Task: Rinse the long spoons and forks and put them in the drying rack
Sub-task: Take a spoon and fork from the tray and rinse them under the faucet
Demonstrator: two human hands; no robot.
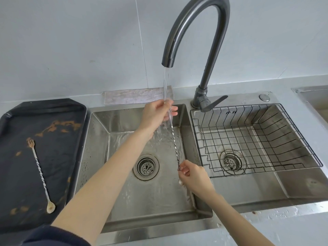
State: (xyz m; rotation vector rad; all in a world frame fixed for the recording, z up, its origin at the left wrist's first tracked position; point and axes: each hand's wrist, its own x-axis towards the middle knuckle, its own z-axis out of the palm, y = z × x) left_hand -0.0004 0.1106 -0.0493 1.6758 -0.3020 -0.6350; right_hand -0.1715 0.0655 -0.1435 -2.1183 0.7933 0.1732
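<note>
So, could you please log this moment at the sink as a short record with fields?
left hand: grip shut on the upper end of the twisted utensil, under the tap water
right hand: grip shut on its lower end
faucet: running into the left basin
drying rack: in the right basin, no utensils in it
black tray: stained, holding one dirty long utensil, fork end far, spoon end near

Twisted shiny metal spoon [174,142], matt tray [53,110]
</note>
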